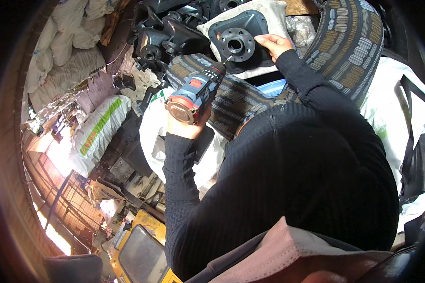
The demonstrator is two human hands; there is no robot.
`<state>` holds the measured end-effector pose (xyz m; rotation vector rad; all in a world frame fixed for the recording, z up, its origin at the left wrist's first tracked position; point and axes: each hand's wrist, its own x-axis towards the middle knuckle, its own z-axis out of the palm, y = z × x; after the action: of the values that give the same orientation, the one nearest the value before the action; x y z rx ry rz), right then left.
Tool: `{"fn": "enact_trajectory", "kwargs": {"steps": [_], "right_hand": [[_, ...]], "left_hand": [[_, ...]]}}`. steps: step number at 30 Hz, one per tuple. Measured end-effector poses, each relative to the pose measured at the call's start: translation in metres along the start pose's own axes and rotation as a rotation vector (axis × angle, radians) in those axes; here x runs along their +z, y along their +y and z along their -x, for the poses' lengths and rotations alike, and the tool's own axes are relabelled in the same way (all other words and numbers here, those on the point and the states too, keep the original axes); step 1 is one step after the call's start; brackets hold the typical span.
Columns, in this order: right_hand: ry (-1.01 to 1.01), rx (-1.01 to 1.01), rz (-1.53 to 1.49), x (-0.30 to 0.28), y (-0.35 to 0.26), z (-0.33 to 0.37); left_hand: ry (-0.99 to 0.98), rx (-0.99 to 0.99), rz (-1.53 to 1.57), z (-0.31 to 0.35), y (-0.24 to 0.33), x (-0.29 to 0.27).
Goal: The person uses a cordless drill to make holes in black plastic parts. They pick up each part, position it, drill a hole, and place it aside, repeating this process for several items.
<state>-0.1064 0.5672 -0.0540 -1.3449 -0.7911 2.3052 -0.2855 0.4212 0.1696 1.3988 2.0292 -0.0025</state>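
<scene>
My left hand (pixel 189 128) is closed round the grip of a blue, black and red cordless drill (pixel 198 92). Its thin bit points up and right, with the tip at the lower left edge of a round black flange (pixel 244 55) with bolt holes and a hollow centre. The flange stands out from a black molded housing (pixel 255 21) with a broad square base, lying on a whitish cushion (pixel 272 12). At the flange's upper right edge, the fingers of my right hand (pixel 275 46) are pinched together. Whether something small sits between those fingertips is hidden.
Similar black molded parts (pixel 174 35) are heaped at the far left. Patterned fabric padding (pixel 347 42) curves round the work on the right and in front of me. White sacks (pixel 101 134) lie to the left, and a yellow-framed panel (pixel 144 250) stands at lower left.
</scene>
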Motion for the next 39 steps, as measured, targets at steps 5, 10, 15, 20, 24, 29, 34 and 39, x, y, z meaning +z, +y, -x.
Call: {"fn": "enact_trajectory", "kwargs": {"steps": [5,10,15,20,24,29,34,39], "right_hand": [[0.015,-0.058,0.129,0.003,0.023,-0.022],[-0.006,0.027,0.248,0.006,0.019,-0.018],[0.014,0.021,0.305,0.009,0.02,-0.022],[0.009,0.028,0.275,0.012,0.016,-0.015],[-0.03,0.025,0.218,0.009,0.021,-0.018],[-0.069,0.029,0.194,0.009,0.014,-0.016],[-0.022,0.017,0.346,0.011,0.015,-0.025],[-0.004,0.151,-0.077,-0.006,-0.008,-0.01]], "left_hand": [[-0.138,-0.174,-0.054,-0.016,-0.013,0.007],[-0.186,-0.153,-0.141,-0.024,-0.025,0.014],[-0.117,0.14,-0.31,-0.032,-0.029,0.018],[-0.163,0.184,-0.25,-0.043,-0.021,0.017],[-0.158,0.037,-0.112,-0.047,0.002,0.009],[-0.107,0.104,-0.3,-0.045,-0.001,0.012],[-0.139,-0.073,-0.051,-0.042,-0.009,0.018],[0.189,0.101,-0.125,-0.014,0.022,0.012]]}}
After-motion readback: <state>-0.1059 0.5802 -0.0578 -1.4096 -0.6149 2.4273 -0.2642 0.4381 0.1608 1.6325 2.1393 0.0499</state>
